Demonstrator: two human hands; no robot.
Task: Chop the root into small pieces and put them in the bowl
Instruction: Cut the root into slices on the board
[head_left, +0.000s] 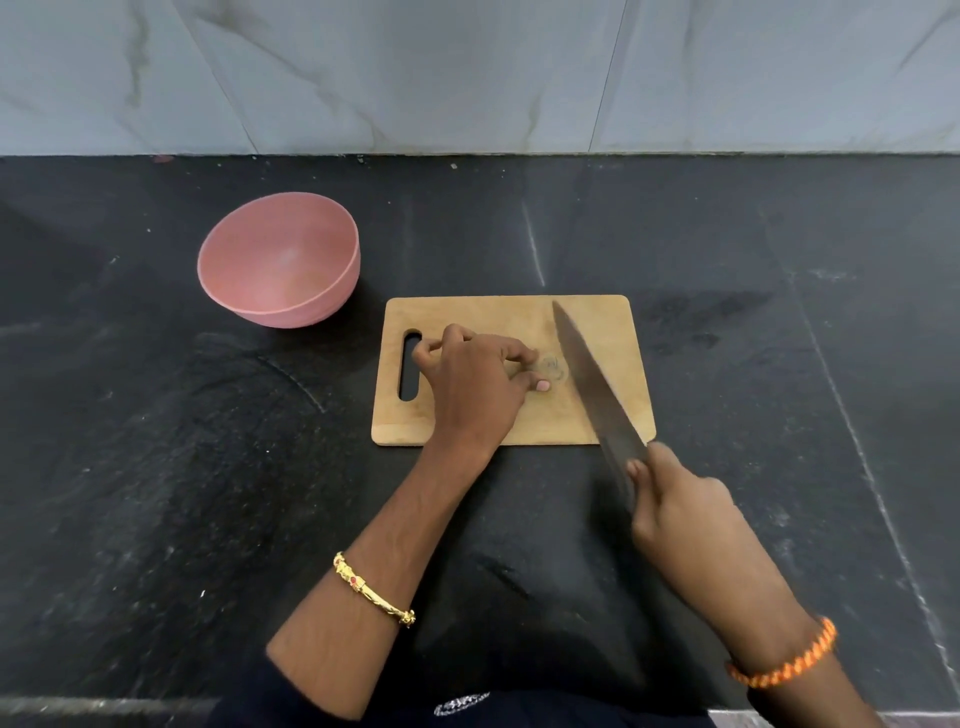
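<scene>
A small pale root piece (551, 367) lies near the middle of the wooden cutting board (613, 322). My left hand (475, 382) pinches it from the left with curled fingers, hiding most of it. My right hand (675, 512) grips the handle of a large knife (592, 374) at the board's near right corner. The blade runs diagonally across the board, its edge right beside the root. A pink bowl (279, 267) stands on the counter to the left of the board and looks empty.
The board lies on a black stone counter (156, 441) that ends at a grey marble wall (467, 78) behind. The board has a slot handle (410, 365) at its left end.
</scene>
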